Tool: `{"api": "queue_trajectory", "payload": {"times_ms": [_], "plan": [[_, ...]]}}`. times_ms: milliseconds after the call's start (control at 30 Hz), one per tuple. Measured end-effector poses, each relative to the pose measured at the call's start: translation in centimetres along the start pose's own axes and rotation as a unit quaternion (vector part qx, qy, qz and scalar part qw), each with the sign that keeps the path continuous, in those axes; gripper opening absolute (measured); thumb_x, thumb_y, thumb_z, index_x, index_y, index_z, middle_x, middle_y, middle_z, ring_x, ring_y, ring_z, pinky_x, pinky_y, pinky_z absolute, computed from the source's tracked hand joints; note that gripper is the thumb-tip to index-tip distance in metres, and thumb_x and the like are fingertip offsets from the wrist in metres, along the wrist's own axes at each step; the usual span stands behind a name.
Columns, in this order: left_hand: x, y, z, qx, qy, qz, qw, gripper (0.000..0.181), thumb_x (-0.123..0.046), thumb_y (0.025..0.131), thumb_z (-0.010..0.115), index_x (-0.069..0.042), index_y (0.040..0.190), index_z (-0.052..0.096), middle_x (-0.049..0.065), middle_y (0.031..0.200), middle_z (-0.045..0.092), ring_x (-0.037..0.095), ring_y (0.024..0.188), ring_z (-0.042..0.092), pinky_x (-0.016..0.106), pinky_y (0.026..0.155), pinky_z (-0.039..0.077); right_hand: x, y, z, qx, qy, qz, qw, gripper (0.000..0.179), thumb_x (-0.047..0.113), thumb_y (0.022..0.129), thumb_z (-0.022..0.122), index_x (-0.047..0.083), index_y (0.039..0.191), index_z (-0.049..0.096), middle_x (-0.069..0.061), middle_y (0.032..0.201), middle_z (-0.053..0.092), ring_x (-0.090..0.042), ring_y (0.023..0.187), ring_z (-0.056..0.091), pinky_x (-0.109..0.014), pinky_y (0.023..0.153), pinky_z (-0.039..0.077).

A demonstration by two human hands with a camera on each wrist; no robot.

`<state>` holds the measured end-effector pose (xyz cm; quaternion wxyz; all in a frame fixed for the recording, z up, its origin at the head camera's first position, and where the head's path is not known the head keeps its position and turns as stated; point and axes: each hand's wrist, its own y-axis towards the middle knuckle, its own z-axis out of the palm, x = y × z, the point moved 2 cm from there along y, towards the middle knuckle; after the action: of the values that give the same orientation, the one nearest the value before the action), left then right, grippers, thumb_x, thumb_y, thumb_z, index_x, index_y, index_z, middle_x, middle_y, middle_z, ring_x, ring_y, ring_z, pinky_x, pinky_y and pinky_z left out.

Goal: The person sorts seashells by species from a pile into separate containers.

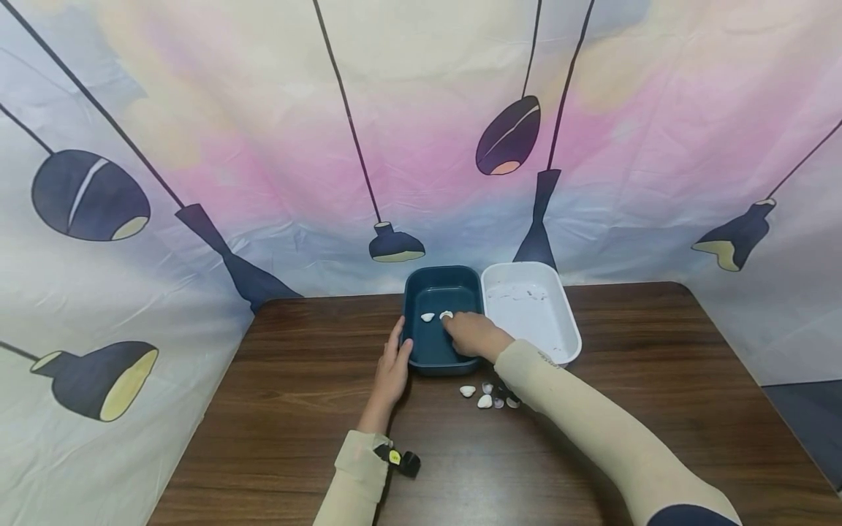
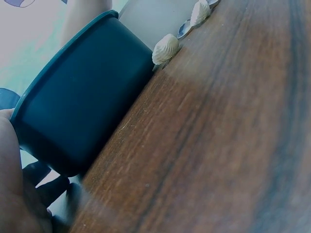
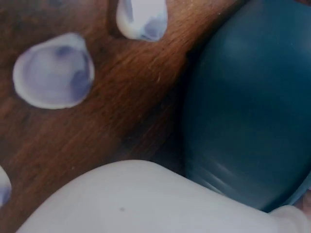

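Observation:
My left hand point(image 1: 391, 372) holds the left side of a dark teal tray point(image 1: 435, 351), its thumb at the rim. In the left wrist view, fingers point(image 2: 51, 189) show low by the tray's corner. My right hand point(image 1: 479, 334) reaches over the tray's right rim and pinches a white seashell point(image 1: 446, 315) at its fingertips. Left of it, another white seashell point(image 1: 427, 317) lies on the tray floor. Several loose seashells point(image 1: 484, 401) lie on the table just in front; close up, one shell point(image 3: 54, 73) has a purplish inside.
A white tray point(image 1: 538, 321) stands against the teal tray's right side, with small dark specks on its floor. Both sit on a brown wooden table point(image 1: 316, 365) near its back edge, before a printed cloth backdrop point(image 1: 276, 146). The right sleeve point(image 1: 592, 416) passes over the table's right half.

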<state>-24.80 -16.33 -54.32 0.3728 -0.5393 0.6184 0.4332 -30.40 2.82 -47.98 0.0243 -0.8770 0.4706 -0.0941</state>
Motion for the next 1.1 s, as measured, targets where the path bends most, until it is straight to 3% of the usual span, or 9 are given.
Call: {"api": "queue_trajectory", "payload": {"times_ms": [433, 733, 900, 1100], "plan": [[-0.2, 0.0, 0.0, -0.002, -0.002, -0.005, 1.0000, 0.057, -0.036, 0.114, 0.041, -0.023, 0.168, 0.030, 0.010, 0.172, 0.029, 0.040, 0.157, 0.027, 0.070, 0.121, 0.021, 1.1, -2.1, -1.5, -0.036, -0.023, -0.053, 0.9976, 0.021, 0.008, 0.097, 0.068, 0.006, 0.116, 0.075, -0.012, 0.105, 0.075, -0.023, 0.095, 0.071, -0.041, 0.084, 0.059], [-0.2, 0.0, 0.0, -0.002, 0.003, -0.008, 1.0000, 0.056, -0.036, 0.114, 0.042, -0.023, 0.168, 0.030, 0.012, 0.172, 0.030, 0.042, 0.156, 0.028, 0.072, 0.120, 0.022, 1.8, -5.9, -3.3, -0.098, -0.008, -0.101, 0.9900, 0.011, 0.005, 0.094, 0.067, 0.007, 0.098, 0.077, -0.006, 0.088, 0.070, -0.022, 0.080, 0.064, -0.042, 0.073, 0.053], [-0.3, -0.1, -0.1, -0.004, 0.001, -0.010, 0.9999, 0.057, -0.037, 0.114, 0.042, -0.024, 0.168, 0.030, 0.012, 0.171, 0.030, 0.042, 0.155, 0.029, 0.071, 0.120, 0.022, 2.1, -7.9, -3.3, -0.132, -0.013, -0.137, 0.9817, 0.013, 0.002, 0.090, 0.068, 0.007, 0.095, 0.079, -0.004, 0.087, 0.071, -0.024, 0.083, 0.065, -0.041, 0.074, 0.054], [-0.2, -0.1, -0.1, -0.003, 0.010, -0.012, 0.9999, 0.057, -0.038, 0.114, 0.042, -0.024, 0.168, 0.030, 0.012, 0.172, 0.030, 0.043, 0.156, 0.028, 0.072, 0.120, 0.022, 2.3, -9.5, -3.1, -0.136, 0.020, -0.158, 0.9778, 0.011, 0.001, 0.090, 0.069, 0.007, 0.096, 0.077, -0.002, 0.085, 0.067, -0.019, 0.078, 0.064, -0.036, 0.071, 0.057]]}}
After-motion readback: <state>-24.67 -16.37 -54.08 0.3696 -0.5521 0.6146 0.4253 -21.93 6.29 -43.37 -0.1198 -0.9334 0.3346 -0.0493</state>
